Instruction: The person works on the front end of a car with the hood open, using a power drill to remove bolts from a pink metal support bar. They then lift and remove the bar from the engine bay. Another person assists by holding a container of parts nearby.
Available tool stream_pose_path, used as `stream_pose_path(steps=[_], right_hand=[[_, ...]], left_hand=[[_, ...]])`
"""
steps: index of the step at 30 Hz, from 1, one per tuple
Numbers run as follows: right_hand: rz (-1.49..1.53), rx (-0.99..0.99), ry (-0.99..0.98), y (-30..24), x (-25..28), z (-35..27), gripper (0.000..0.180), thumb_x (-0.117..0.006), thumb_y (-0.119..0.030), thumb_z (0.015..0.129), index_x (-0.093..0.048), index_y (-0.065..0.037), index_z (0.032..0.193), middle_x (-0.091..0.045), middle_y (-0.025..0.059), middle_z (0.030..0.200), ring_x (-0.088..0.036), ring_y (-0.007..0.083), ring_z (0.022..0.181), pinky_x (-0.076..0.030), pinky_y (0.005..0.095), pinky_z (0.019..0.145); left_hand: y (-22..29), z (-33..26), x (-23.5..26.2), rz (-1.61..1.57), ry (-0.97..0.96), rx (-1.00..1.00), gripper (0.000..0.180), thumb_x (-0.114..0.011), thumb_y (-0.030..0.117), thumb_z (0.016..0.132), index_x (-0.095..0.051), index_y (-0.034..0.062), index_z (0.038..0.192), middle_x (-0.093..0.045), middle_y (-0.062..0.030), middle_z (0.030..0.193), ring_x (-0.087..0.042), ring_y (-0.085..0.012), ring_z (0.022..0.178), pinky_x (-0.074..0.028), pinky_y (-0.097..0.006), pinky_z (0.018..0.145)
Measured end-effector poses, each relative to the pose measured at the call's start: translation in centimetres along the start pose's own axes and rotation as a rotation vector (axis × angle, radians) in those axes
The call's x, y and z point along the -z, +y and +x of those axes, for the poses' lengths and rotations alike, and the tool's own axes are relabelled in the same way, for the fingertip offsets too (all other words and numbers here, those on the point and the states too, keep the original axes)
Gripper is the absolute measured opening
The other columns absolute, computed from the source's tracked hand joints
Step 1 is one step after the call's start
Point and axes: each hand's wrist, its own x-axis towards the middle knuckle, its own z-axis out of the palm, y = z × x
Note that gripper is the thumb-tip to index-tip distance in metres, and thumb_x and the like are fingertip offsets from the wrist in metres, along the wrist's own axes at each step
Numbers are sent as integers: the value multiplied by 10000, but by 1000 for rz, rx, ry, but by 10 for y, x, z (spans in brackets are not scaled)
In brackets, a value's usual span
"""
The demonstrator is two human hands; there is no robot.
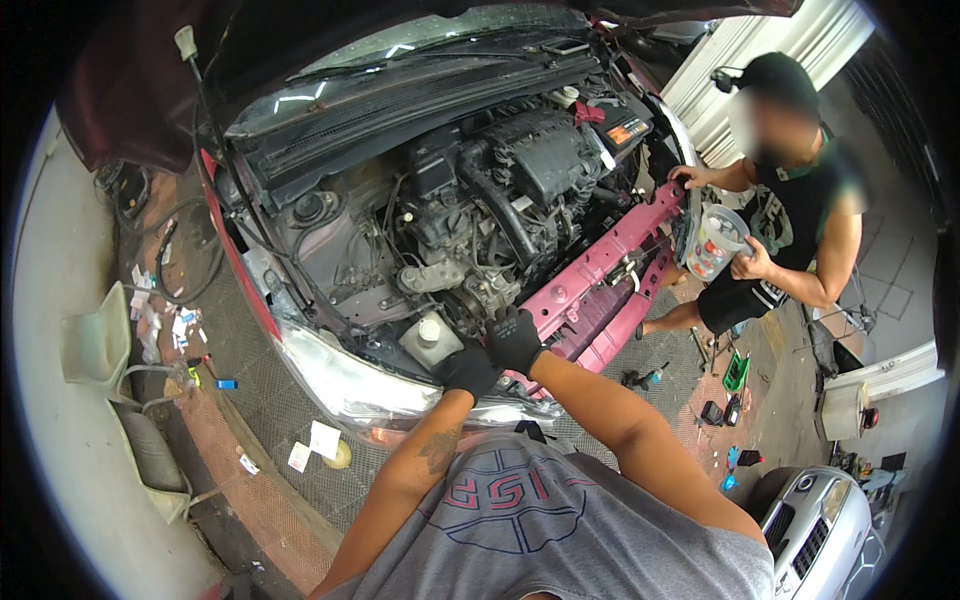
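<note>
Both gloved hands — left hand (467, 370), right hand (515, 340) — close on the stiff pink radiator support (600, 262) at its near left end; rigid metal, likely sharp-edged.

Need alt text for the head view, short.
Two black-gloved hands, left hand and right hand, rest close together at the front edge of an open car engine bay. Across the car a co-worker holds a clear plastic container, other hand on the pink front crossmember.

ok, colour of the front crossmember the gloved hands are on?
Pink crossmember, best seen in the head view; left hand and right hand wear black gloves.
</note>
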Motion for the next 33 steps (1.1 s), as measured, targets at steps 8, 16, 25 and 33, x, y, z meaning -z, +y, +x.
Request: stream_pose_path(steps=[8, 16, 25, 33], right_hand=[[37, -137, -81, -4, -22, -3, 257, -652, -347, 802, -712, -103, 861, -604, 133, 1014, -561, 326, 977, -423, 457, 725], [36, -187, -28, -10, -9, -5, 233, -634, -327, 807, -724, -124, 876, -598, 122, 1060, -549, 314, 1033, -432, 459, 761], [41, -220, 25, -13, -9, -7, 290, -626, -340, 809, -715, -112, 965, -591, 125, 1093, -542, 312, 1061, -431, 467, 806], [79, -218, 19, -13, -3, -8, 262, -652, -330, 796, -713, -113, 928, -596, 120, 1077, -543, 310, 1045, -432, 471, 803]], left_hand=[[-5, 4, -3, 53, -82, -4, 668, -724, 437, 786, -552, -37, 1223, -658, -281, 1116, -643, -427, 1048, -515, -496, 894], [4, -2, 8, 5, -65, -24, 608, -733, 421, 772, -606, -15, 1176, -654, -280, 1136, -640, -435, 1052, -511, -504, 893], [14, -10, 19, 46, -57, -12, 589, -737, 458, 770, -661, 8, 1142, -671, -283, 1087, -650, -425, 1047, -518, -498, 878], [-2, 0, 3, 35, -61, 9, 604, -742, 476, 759, -661, 27, 1155, -674, -260, 1110, -650, -411, 1054, -521, -483, 883]])
